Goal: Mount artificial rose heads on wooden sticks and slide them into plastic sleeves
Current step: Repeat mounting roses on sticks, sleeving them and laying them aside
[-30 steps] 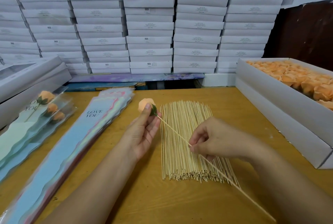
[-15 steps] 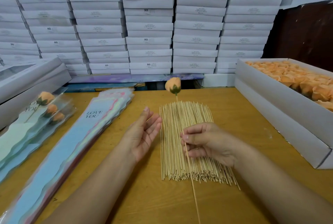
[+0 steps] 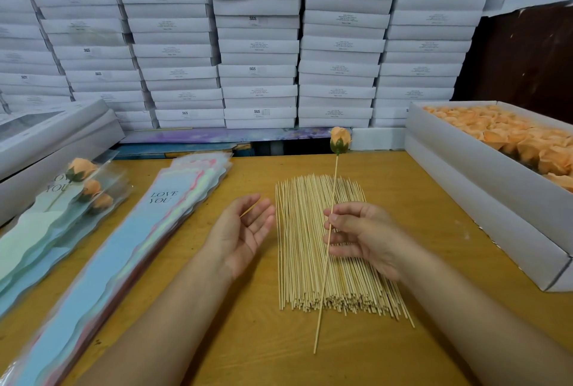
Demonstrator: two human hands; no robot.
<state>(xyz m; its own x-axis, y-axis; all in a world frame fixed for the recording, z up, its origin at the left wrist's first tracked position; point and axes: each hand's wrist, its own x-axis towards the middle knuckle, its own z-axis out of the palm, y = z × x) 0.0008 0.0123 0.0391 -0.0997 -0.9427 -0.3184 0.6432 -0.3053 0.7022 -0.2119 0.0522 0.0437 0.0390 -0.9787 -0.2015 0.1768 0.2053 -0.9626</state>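
My right hand (image 3: pixel 361 235) pinches a wooden stick (image 3: pixel 324 274) near its middle, above the pile of bare sticks (image 3: pixel 310 249). An orange rose head (image 3: pixel 340 140) with a green base sits on the stick's far tip, held nearly upright. My left hand (image 3: pixel 242 235) hovers palm-up to the left of the pile, fingers apart, holding nothing. A stack of pastel plastic sleeves (image 3: pixel 130 249) printed "LOVE YOU" lies to its left. Finished sleeved roses (image 3: pixel 80 187) lie at the far left.
A white box (image 3: pixel 483 187) full of orange rose heads (image 3: pixel 527 143) stands along the right side of the wooden table (image 3: pixel 248 351). A white box (image 3: pixel 37 150) lies at the left edge. Stacked white cartons (image 3: pixel 257 44) form a wall behind.
My left hand let go of the rose head and opened. My right hand swung the stick from pointing left to nearly upright and drifted slightly right.
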